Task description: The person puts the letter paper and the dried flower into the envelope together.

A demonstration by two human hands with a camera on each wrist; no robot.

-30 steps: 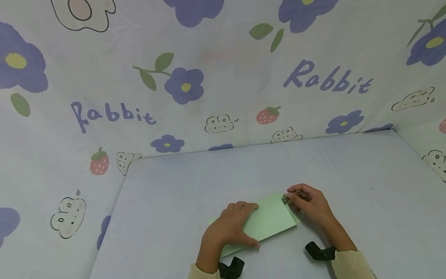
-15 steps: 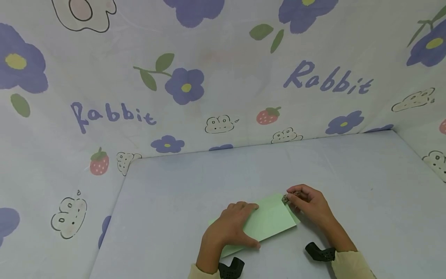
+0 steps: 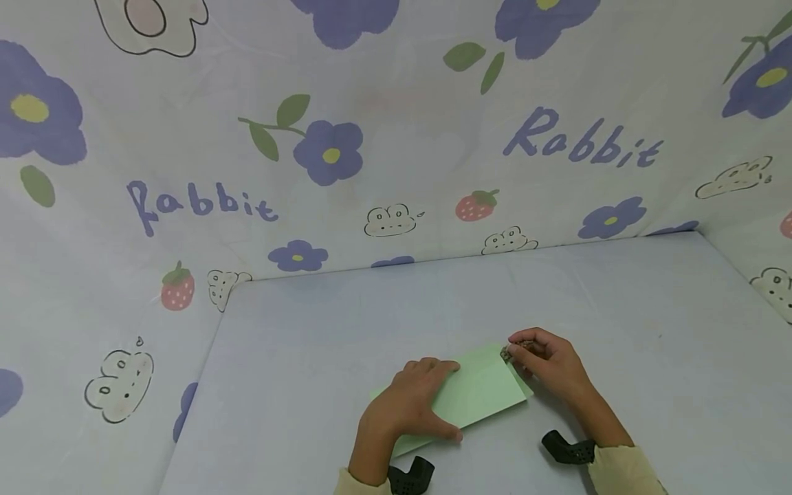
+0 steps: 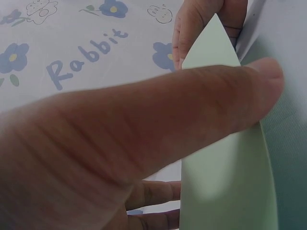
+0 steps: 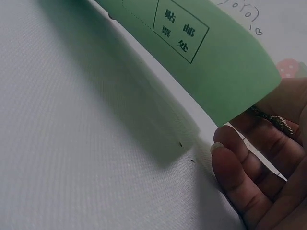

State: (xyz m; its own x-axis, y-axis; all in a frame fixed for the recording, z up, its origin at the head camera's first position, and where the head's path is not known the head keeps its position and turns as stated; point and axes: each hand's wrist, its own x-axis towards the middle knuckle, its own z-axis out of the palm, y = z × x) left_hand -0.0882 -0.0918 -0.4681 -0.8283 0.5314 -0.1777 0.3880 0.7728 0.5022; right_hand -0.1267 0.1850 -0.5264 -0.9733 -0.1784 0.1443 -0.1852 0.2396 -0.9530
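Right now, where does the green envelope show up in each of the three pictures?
Head: green envelope, bottom centre on the table, between both hands.
Left wrist: right side, behind the thumb.
Right wrist: top, slanting, with a printed stamp box.
Shared landmark: the right hand at its far corner.

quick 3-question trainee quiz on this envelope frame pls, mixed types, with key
1. True or false: the left hand rests on the green envelope.
2. Which end of the envelope is the right hand at? A) the far right corner B) the near left corner
3. Fill in: the right hand pinches a small ____ object at the envelope's corner.

Key: 1 true. 2 A. 3 brownish; what it is cannot be told.
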